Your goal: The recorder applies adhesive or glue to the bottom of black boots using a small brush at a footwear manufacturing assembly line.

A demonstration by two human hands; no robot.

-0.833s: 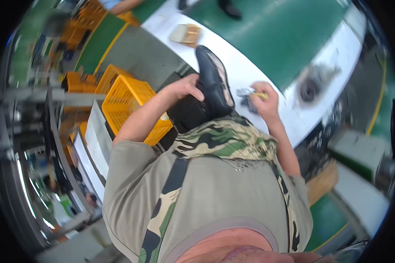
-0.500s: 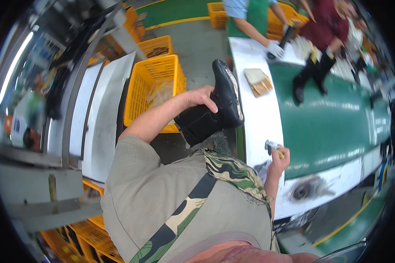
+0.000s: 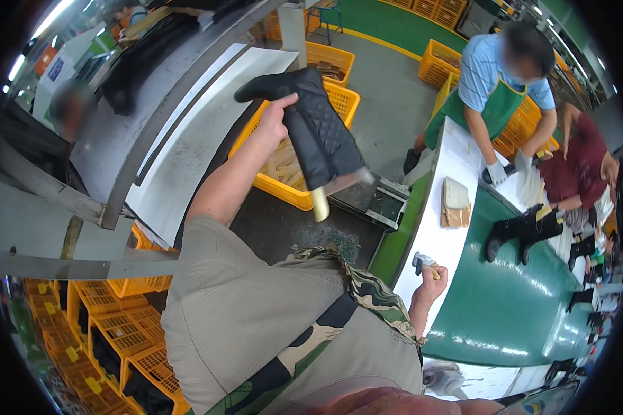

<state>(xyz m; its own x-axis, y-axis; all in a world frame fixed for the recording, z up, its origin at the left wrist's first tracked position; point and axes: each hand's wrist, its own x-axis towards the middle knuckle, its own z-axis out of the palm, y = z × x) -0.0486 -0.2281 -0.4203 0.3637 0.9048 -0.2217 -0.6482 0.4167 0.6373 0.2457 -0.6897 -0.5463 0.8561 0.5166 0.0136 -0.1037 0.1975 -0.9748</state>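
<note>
My left hand (image 3: 275, 117) grips a black boot (image 3: 325, 128) near its ankle, holding it in the air over a yellow crate. The boot's toe points left, and its quilted shaft slants down to the right. From the shaft's open end a pale yellow strip (image 3: 319, 205) sticks out. Close to the white bench edge (image 3: 422, 232), my right hand (image 3: 430, 285) is closed round the yellowish handle of a small tool (image 3: 420, 261) with a grey-blue head. The tool's exact kind is hard to make out.
Pale strips lie in the yellow crate (image 3: 291, 197). A pale pad (image 3: 455, 194) rests on the bench. Black boots (image 3: 505, 236) stand on the green conveyor (image 3: 491, 304). Across it, a person in blue (image 3: 488, 69) works with gloved hands. A white shelf (image 3: 187, 149) runs along the left.
The boot has moved up and left, turning so its toe points left instead of up and its quilted side shows. My view has shifted; the right hand still holds the tool.
</note>
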